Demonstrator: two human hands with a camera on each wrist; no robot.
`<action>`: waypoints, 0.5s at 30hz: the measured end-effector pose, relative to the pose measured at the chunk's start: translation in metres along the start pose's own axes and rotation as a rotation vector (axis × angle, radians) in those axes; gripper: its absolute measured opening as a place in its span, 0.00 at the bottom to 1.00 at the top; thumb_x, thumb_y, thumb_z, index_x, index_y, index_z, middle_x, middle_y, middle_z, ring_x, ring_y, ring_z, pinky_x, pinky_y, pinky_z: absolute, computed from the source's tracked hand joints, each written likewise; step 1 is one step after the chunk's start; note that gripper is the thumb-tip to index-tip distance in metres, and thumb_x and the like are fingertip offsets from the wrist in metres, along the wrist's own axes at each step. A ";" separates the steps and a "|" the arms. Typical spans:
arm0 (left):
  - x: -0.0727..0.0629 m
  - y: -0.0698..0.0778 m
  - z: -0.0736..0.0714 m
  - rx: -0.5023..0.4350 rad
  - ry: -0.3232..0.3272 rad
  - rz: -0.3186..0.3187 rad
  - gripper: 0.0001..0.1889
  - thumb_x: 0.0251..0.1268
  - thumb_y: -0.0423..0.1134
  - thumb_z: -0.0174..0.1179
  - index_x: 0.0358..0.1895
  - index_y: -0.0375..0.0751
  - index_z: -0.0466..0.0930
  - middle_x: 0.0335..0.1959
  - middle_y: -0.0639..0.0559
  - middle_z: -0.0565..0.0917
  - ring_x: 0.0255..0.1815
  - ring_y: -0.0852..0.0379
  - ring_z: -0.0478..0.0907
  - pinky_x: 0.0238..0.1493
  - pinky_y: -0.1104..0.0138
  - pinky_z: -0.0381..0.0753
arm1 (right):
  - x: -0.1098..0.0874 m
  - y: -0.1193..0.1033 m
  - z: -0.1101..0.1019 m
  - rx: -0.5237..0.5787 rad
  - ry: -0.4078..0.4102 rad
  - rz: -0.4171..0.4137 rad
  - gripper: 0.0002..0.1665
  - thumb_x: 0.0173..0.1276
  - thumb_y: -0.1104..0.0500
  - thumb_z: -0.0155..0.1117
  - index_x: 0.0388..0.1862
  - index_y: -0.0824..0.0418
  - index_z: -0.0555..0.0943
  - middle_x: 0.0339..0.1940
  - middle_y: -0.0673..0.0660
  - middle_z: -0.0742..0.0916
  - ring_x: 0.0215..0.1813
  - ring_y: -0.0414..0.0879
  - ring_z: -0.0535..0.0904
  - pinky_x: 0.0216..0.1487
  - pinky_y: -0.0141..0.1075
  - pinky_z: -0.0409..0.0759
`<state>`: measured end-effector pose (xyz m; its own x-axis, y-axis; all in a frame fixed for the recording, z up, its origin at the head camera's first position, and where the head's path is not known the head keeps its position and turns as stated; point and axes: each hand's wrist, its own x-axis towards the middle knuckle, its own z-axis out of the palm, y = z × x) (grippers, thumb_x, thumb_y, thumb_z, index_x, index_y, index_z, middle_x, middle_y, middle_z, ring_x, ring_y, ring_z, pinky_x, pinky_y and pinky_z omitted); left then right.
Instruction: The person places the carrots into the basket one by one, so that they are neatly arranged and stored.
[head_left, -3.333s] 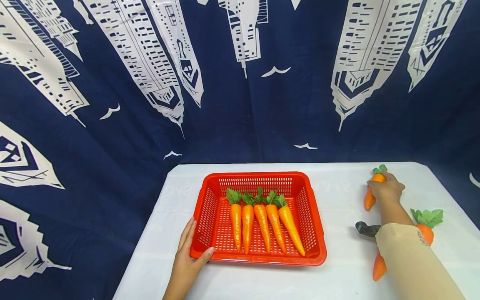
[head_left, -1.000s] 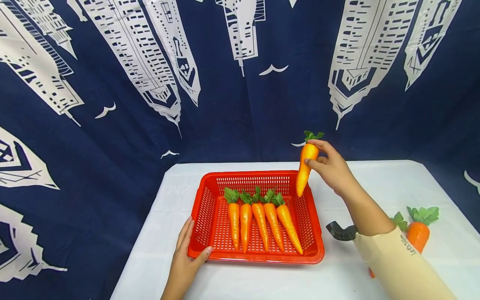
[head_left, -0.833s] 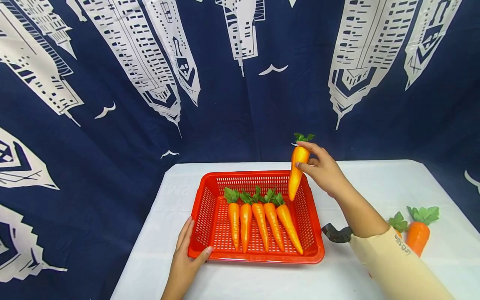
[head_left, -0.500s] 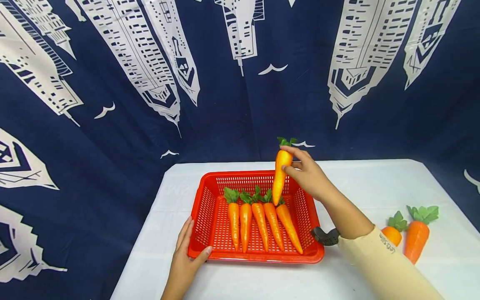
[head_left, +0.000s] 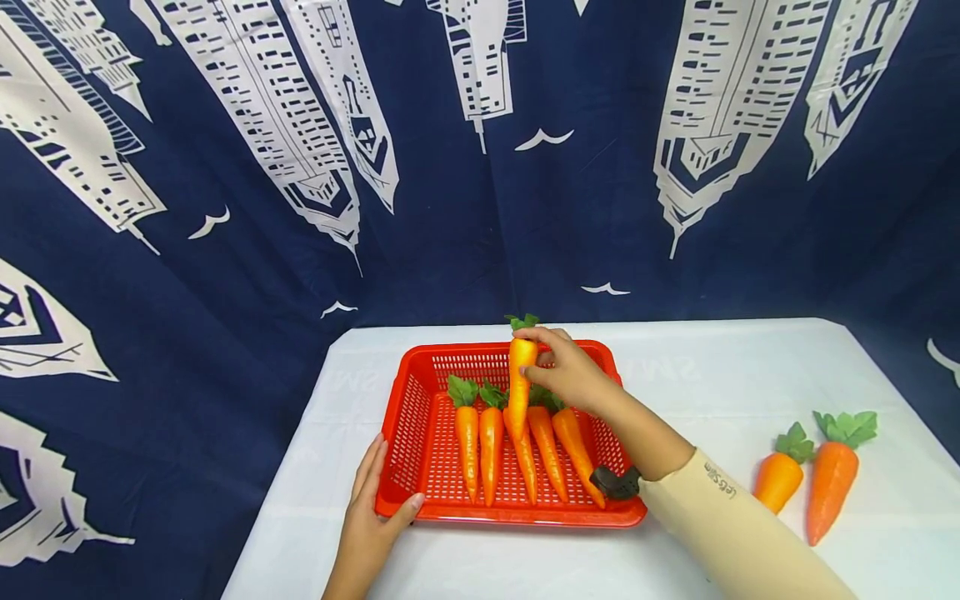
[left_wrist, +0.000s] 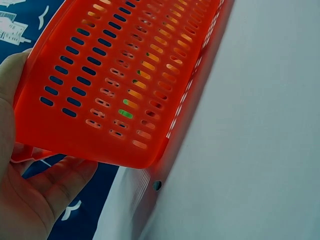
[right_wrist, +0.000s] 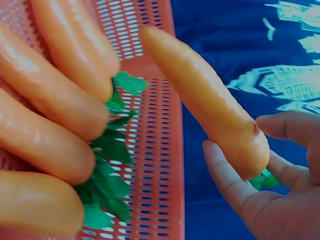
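Note:
My right hand (head_left: 573,375) pinches an orange carrot (head_left: 519,387) near its leafy top, thumb on one side and fingers on the other. Tip down, this carrot hangs over the middle of a red slotted basket (head_left: 517,518). Several other carrots (right_wrist: 35,135) lie side by side in the basket, leaves toward the back wall. In the right wrist view, the held carrot (right_wrist: 215,100) is apart from them. At the basket's left front corner, my left hand (head_left: 367,517) grips the rim; the left wrist view shows its fingers (left_wrist: 70,185) by the basket's outer corner.
Right of the basket, two more carrots lie on the white tabletop (head_left: 697,400): a smaller one (head_left: 780,479) and a longer one (head_left: 832,492). A black wrist device (head_left: 617,482) overhangs the basket's right front. A navy patterned curtain (head_left: 450,250) hangs behind the table.
The right hand took up a carrot from the table's far right, carried it left over the basket's right wall, then lowered it toward the middle. The left hand stays at the corner.

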<state>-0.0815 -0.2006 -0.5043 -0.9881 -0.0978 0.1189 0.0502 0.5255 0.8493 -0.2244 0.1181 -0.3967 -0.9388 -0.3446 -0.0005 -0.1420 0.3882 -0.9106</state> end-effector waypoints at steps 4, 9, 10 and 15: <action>0.001 0.000 0.001 0.005 -0.001 -0.002 0.48 0.61 0.50 0.72 0.80 0.67 0.52 0.82 0.67 0.50 0.81 0.56 0.52 0.75 0.45 0.60 | 0.004 0.005 0.011 -0.039 -0.034 0.007 0.30 0.70 0.63 0.63 0.71 0.55 0.72 0.66 0.64 0.70 0.45 0.52 0.77 0.40 0.35 0.81; 0.002 0.001 0.000 0.036 -0.001 -0.021 0.48 0.61 0.52 0.72 0.80 0.68 0.51 0.82 0.67 0.50 0.80 0.58 0.53 0.74 0.56 0.63 | 0.011 0.014 0.023 -0.118 -0.048 0.011 0.29 0.68 0.64 0.67 0.68 0.56 0.74 0.55 0.64 0.72 0.36 0.48 0.73 0.34 0.34 0.77; 0.001 0.001 0.000 0.044 0.001 -0.026 0.48 0.61 0.51 0.72 0.80 0.68 0.51 0.82 0.68 0.50 0.80 0.58 0.53 0.74 0.61 0.62 | 0.012 0.015 0.025 -0.138 -0.053 0.014 0.29 0.67 0.64 0.68 0.67 0.56 0.75 0.54 0.63 0.72 0.36 0.48 0.73 0.34 0.34 0.77; 0.001 0.002 -0.001 0.056 0.003 -0.031 0.49 0.60 0.50 0.73 0.80 0.69 0.51 0.82 0.68 0.51 0.79 0.62 0.55 0.68 0.78 0.58 | 0.013 0.023 0.034 -0.211 -0.091 0.018 0.28 0.67 0.63 0.69 0.65 0.56 0.76 0.53 0.62 0.74 0.42 0.49 0.75 0.39 0.34 0.77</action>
<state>-0.0820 -0.1999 -0.5019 -0.9886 -0.1175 0.0945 0.0110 0.5687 0.8225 -0.2289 0.0935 -0.4313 -0.9108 -0.4080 -0.0625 -0.1967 0.5620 -0.8034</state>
